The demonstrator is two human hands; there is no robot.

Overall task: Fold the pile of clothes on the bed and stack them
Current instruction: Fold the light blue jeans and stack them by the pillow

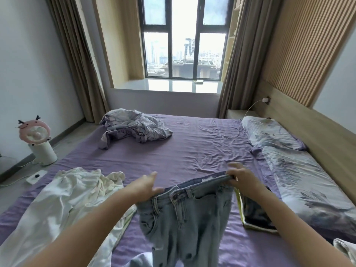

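From the head view, a pair of light blue denim jeans (185, 214) hangs by its waistband above the purple bed sheet (192, 143). The right hand (241, 179) pinches one waistband corner; the left hand (147, 186) lies at the other, fingers extended. A crumpled white garment (73, 197) lies left of the jeans.

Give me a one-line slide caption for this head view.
Both hands lift light-blue jeans by the waistband over the purple bed, white garment crumpled to the left.
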